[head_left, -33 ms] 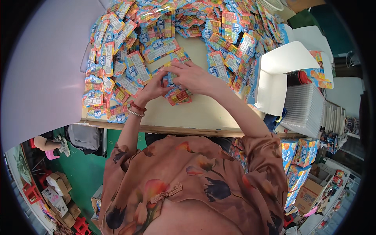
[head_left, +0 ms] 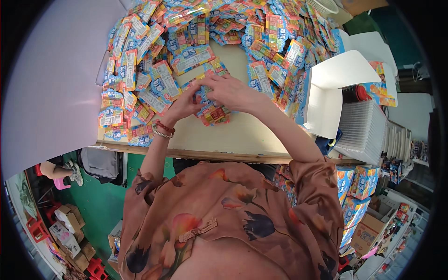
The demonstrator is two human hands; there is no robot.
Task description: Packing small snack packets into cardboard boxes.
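Observation:
My left hand (head_left: 183,106), with red beads and a pale bangle at the wrist, is at the left edge of a colourful blister pack (head_left: 213,115). The thumb and fingers close on its side. From the right, my right hand (head_left: 233,92) curls its fingers over the top of that pack, hiding part of it. Just beyond my fingers is another pack (head_left: 215,66), partly covered by the hands. More of the same blue, red and yellow packs lie around, among them one tilted pack (head_left: 164,80) left of my hands and another pack (head_left: 261,77) to the right.
A deep pile of packs (head_left: 186,39) curves round the far and left table. To the right are an open white carton (head_left: 322,109), stacked clear plastic trays (head_left: 359,128) and a red-lidded container (head_left: 361,92). The wooden table edge (head_left: 224,157) runs before my body.

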